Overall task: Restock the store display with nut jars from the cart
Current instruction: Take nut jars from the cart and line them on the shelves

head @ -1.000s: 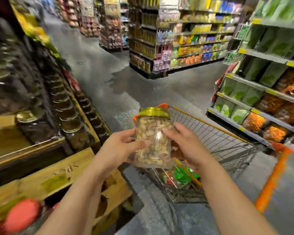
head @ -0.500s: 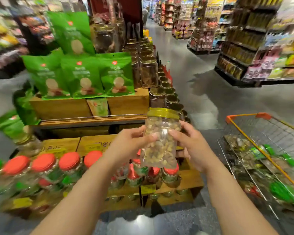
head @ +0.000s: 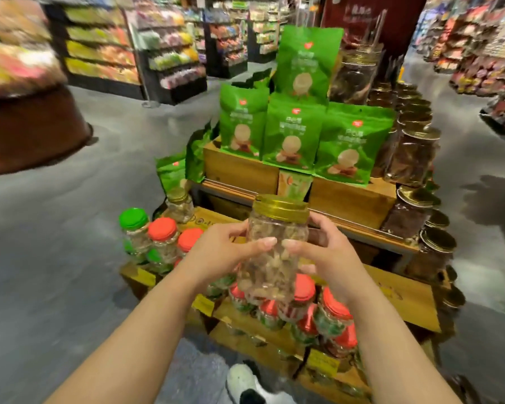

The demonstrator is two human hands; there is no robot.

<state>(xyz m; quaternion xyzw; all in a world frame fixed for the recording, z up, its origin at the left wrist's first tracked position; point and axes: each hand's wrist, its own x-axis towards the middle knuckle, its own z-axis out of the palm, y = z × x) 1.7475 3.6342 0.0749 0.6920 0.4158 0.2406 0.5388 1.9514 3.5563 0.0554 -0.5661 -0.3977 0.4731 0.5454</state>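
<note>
A clear plastic nut jar (head: 274, 243) with a gold lid is held upright in front of me, above the wooden display stand (head: 405, 293). My left hand (head: 222, 252) grips its left side and my right hand (head: 330, 258) grips its right side, thumbs nearly meeting on the front. Below the jar stand several red-lidded jars (head: 303, 290) on the lower tier. A green-lidded jar (head: 133, 220) and more red-lidded jars (head: 161, 230) stand at the left end. The cart is out of view.
Green snack bags (head: 292, 135) stand on the upper wooden crates. Rows of gold-lidded dark jars (head: 414, 158) line the right side of the display. One gold-lidded jar (head: 180, 204) sits at the left. My white shoe (head: 242, 380) is near the stand's base. Grey floor lies to the left.
My view has swung left from the cart to face the display front. The jar stays held in both hands and now hangs over the red-lidded jars.
</note>
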